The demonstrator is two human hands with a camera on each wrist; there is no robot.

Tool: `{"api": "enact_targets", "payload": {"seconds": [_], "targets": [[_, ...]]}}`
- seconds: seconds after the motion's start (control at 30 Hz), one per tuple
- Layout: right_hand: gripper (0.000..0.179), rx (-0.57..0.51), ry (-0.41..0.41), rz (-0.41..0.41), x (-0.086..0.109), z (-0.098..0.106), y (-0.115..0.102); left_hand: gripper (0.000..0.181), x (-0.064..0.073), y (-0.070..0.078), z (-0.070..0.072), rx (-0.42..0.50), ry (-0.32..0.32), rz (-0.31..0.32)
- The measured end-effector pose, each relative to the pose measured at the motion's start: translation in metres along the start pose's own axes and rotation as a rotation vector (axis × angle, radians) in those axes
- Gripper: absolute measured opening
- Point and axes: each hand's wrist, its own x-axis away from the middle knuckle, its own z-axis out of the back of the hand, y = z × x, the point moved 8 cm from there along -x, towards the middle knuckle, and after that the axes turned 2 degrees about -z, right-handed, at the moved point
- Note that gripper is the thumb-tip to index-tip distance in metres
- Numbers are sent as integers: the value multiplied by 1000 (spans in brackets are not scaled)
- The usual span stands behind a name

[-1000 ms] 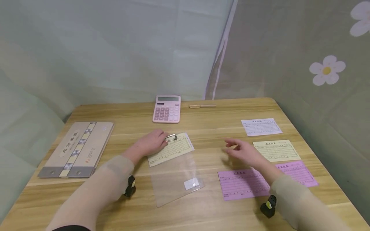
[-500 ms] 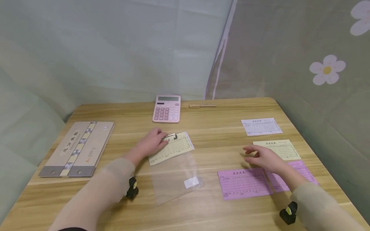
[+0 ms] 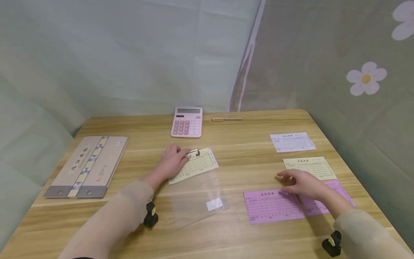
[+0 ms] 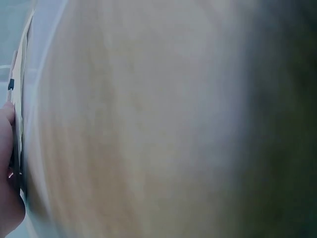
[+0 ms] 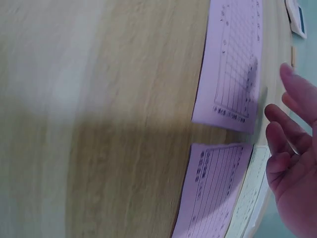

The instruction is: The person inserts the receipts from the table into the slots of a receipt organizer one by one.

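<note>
My right hand (image 5: pixel 297 186) hangs with fingers loosely bent near the left purple slip (image 5: pixel 230 59) and right purple slip (image 5: pixel 210 191); a yellow slip (image 5: pixel 250 191) lies beyond the latter.

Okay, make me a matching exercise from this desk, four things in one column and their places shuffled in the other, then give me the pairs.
Things:
1. Clear clipboard
2. Pink calculator
3. Beige folder
4. Loose white slip

Places:
A. Near the table's left edge
B. Just beyond the loose yellow slip
C. Held at its clip by the left hand
D. Next to the pen

Pairs: 1-C, 2-D, 3-A, 4-B
</note>
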Motion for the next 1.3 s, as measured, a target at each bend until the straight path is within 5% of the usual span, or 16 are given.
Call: {"api": "enact_targets", "payload": {"seconds": [0.5,1.3], "targets": [[50,185,-20,88,4,-8,-2,46,3,-6,-2,40,46,-14],[44,155,10,96,-9,-8,-1,46,4,-2,1,24,87,-26]]}}
